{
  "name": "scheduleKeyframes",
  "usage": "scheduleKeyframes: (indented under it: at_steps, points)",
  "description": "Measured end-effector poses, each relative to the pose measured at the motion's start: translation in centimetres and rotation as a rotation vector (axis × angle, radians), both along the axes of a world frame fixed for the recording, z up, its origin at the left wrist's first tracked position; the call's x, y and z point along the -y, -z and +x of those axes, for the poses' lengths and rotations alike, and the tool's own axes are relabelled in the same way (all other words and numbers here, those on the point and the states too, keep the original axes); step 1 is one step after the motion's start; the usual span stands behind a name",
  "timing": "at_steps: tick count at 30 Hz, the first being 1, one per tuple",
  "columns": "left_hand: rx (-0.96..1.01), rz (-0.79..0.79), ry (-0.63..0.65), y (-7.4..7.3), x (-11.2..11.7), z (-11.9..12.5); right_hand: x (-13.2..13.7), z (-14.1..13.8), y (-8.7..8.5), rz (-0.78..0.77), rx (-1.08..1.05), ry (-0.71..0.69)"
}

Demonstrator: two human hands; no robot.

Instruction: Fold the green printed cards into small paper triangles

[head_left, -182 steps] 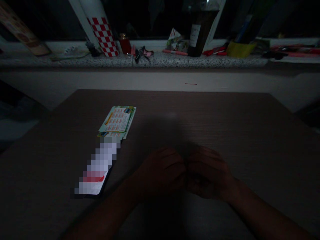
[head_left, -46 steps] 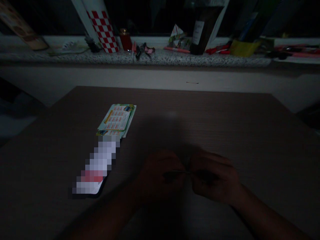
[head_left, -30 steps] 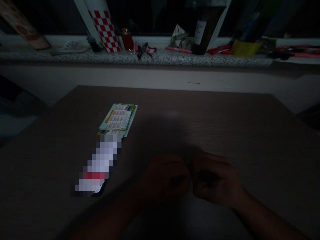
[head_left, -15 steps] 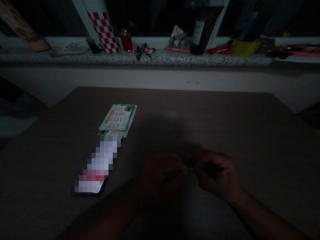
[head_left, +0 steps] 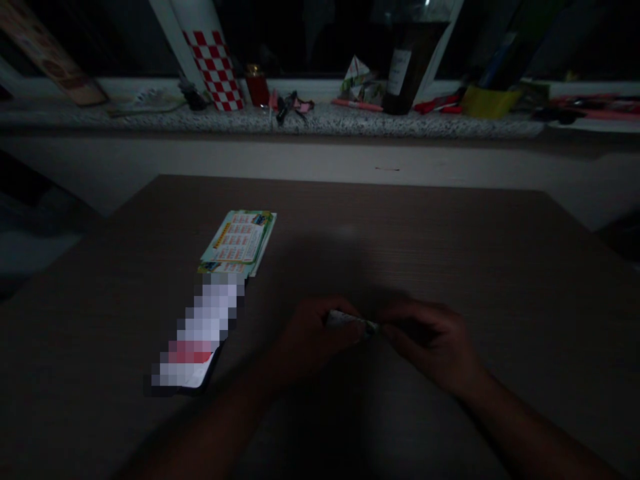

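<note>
In the dim light, my left hand (head_left: 315, 337) is closed on a small folded piece of printed paper (head_left: 344, 319), its pale face showing between thumb and fingers. My right hand (head_left: 430, 340) pinches the paper's right tip with thumb and forefinger. Both hands are just above the wooden table (head_left: 450, 240), near its middle. Left of them lies a stack of printed cards (head_left: 240, 237) with red and green markings. A phone (head_left: 207, 333) lies in front of the stack, its bright screen blurred into blocks.
Behind the table, a speckled stone windowsill (head_left: 320, 127) holds a red-and-white checkered tube (head_left: 217, 70), a small red bottle (head_left: 257, 87), a dark bottle (head_left: 400, 73), a folded paper piece (head_left: 357, 79), a pink pen (head_left: 357, 105) and a yellow holder (head_left: 487, 100).
The folded paper has turned from edge-on to showing its flat face in my left hand. My left fingers have shifted around it. The view has tilted slightly.
</note>
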State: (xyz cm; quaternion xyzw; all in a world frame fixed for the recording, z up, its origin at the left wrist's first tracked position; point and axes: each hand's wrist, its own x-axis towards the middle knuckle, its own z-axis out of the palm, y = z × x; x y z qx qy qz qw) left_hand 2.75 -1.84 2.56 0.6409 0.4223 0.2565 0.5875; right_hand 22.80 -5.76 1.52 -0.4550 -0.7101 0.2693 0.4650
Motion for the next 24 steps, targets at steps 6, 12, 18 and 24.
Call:
scheduleKeyframes:
  at_steps: [6, 12, 18, 24]
  points:
    - [0.038, -0.117, -0.023, 0.21, -0.58, -0.06, -0.17, -0.03, 0.42, 0.022, 0.001, -0.109]
    - [0.083, -0.286, -0.065, 0.29, -0.65, 0.33, -0.11, -0.07, 0.54, 0.146, 0.040, -0.159]
    - [0.161, -0.062, -0.216, 0.42, -0.68, -0.05, -0.40, 0.24, 0.65, 0.137, 0.038, 0.040]
    - [-0.200, 0.341, -0.362, -0.27, -0.15, -0.49, -0.70, 0.68, 1.01, 0.061, -0.007, 0.257]
